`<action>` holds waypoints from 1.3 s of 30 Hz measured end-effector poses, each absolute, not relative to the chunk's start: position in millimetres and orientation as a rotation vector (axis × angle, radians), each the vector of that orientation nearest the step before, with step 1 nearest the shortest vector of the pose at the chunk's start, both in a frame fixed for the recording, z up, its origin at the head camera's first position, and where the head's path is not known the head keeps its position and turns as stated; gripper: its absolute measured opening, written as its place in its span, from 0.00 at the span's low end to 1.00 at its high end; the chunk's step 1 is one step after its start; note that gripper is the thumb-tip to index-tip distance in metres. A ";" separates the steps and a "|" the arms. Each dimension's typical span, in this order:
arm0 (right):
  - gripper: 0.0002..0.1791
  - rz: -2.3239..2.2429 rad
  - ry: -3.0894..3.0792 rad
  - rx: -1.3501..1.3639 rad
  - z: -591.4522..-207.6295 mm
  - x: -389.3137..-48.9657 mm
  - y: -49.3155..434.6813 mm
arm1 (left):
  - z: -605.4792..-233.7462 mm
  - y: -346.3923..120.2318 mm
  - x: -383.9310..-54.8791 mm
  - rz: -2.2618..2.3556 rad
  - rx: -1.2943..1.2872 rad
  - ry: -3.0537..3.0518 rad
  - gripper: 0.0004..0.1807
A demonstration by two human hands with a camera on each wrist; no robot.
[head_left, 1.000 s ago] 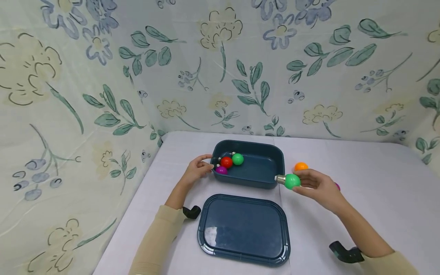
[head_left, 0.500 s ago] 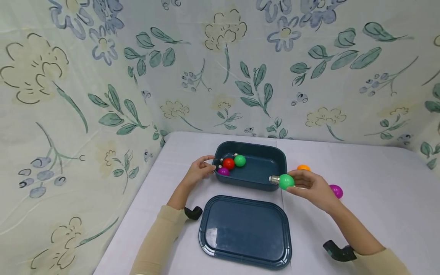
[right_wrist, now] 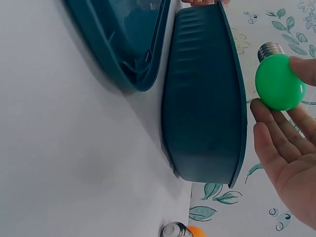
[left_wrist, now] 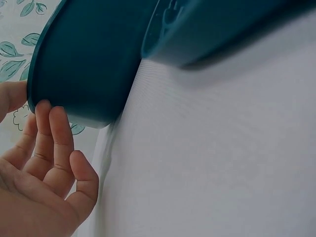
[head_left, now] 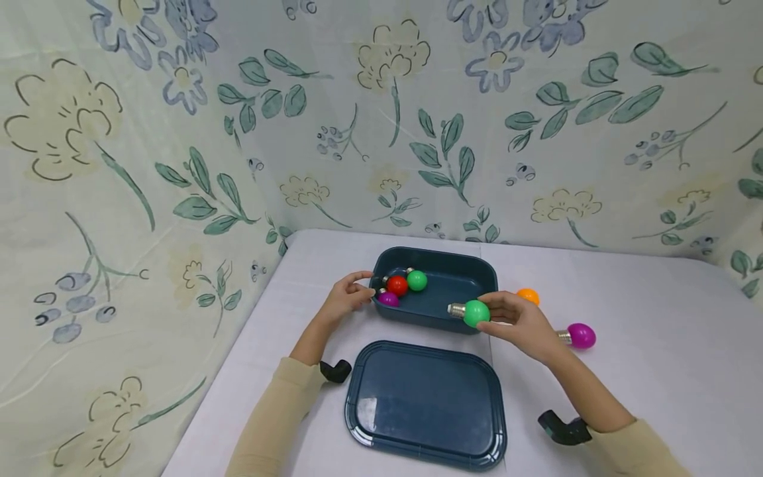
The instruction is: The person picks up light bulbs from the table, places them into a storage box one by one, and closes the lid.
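Green bulb (head_left: 477, 313), pinched between thumb and fingertips of the right hand (head_left: 521, 322), is at about 4 o'clock from the centre of the blue tub (head_left: 417, 320), metal base toward 9; the right wrist view shows it clear of the rim. The left hand (head_left: 342, 301) grips the tub's rim at 9 o'clock. Inside that end lie a red bulb (head_left: 397, 285), a second green bulb (head_left: 417, 281) and a purple bulb (head_left: 389, 299).

The bench (head_left: 656, 331) has a white covering, with a straight crease running from 12 to 6 by the tub's 3 o'clock end. The lid (head_left: 429, 401) lies flat at 6 o'clock, light glinting toward its 8. On the covering are an orange bulb (head_left: 529, 296) at 3, partly hidden by the right hand, and a second purple bulb (head_left: 581, 336) farther out, between 3 and 4.

Floral fabric (head_left: 334, 99) hangs along 12 o'clock, turns a corner near 10 and runs down the 9 o'clock side. Beige sleeves (head_left: 268, 411) reach in from about 8 and 4.
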State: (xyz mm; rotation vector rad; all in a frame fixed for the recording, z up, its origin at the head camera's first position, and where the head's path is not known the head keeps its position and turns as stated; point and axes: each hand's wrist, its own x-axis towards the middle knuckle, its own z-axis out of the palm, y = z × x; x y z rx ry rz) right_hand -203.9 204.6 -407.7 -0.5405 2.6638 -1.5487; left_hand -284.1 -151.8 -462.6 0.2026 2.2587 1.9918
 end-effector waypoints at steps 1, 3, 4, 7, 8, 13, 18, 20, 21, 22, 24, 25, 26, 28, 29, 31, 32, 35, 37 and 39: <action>0.23 -1.551 2.664 -0.546 -408.5 -204.5 203.0 | -462.7 -152.0 -283.9 1.994 0.205 2.261 0.25; 0.23 -1.555 2.671 -0.551 -410.0 -206.2 199.9 | -462.6 -152.4 -283.6 1.993 0.210 2.270 0.25; 0.24 -1.559 2.673 -0.550 -410.6 -207.1 198.6 | -462.5 -152.6 -283.7 1.992 0.212 2.272 0.25; 0.24 -1.585 2.660 -0.560 -411.8 -210.2 194.5 | -462.7 -153.4 -284.3 1.985 0.224 2.271 0.26; 0.24 -1.597 2.650 -0.563 -412.3 -211.5 193.1 | -458.7 -153.3 -282.2 1.981 0.226 2.260 0.26; 0.24 -1.614 2.619 -0.579 -414.6 -216.8 187.4 | -459.8 -153.4 -282.7 1.985 0.201 2.244 0.25; 0.25 -1.606 2.623 -0.575 -415.1 -219.0 182.2 | -463.4 -152.7 -284.1 1.984 0.201 2.275 0.25; 0.25 -1.616 2.617 -0.585 -416.2 -220.8 180.1 | -462.6 -152.5 -283.9 1.980 0.202 2.273 0.25; 0.26 -1.622 2.613 -0.590 -416.3 -221.2 178.9 | -462.1 -152.4 -283.9 1.977 0.200 2.271 0.25; 0.26 -1.628 2.610 -0.588 -416.3 -221.6 177.7 | -461.6 -152.4 -283.9 1.976 0.198 2.267 0.25; 0.26 -1.634 2.607 -0.582 -416.3 -222.9 174.9 | -460.7 -152.6 -284.0 1.975 0.199 2.255 0.26; 0.26 -1.630 2.612 -0.573 -416.4 -223.8 173.4 | -460.2 -153.0 -284.0 1.974 0.199 2.250 0.26; 0.26 -1.627 2.617 -0.559 -416.1 -224.5 171.8 | -459.5 -153.3 -284.0 1.974 0.199 2.243 0.27; 0.26 -1.611 2.629 -0.531 -415.9 -226.8 168.8 | -456.8 -154.0 -283.2 1.975 0.201 2.224 0.28; 0.26 -1.600 2.638 -0.523 -416.1 -228.4 167.8 | -453.3 -153.8 -281.4 1.972 0.206 2.220 0.28; 0.26 -1.588 2.644 -0.503 -416.6 -231.5 166.0 | -445.4 -152.7 -277.1 1.963 0.214 2.216 0.28; 0.26 -1.586 2.644 -0.496 -416.8 -232.9 165.1 | -441.4 -152.3 -274.8 1.959 0.216 2.214 0.27; 0.26 -1.590 2.630 -0.491 -417.2 -236.9 162.9 | -430.6 -150.5 -267.4 1.949 0.226 2.225 0.26; 0.26 -1.590 2.627 -0.495 -417.2 -239.5 161.1 | -428.3 -150.3 -265.4 1.951 0.228 2.224 0.27; 0.26 -1.593 2.623 -0.502 -417.3 -242.5 159.2 | -426.5 -150.4 -263.6 1.957 0.231 2.224 0.27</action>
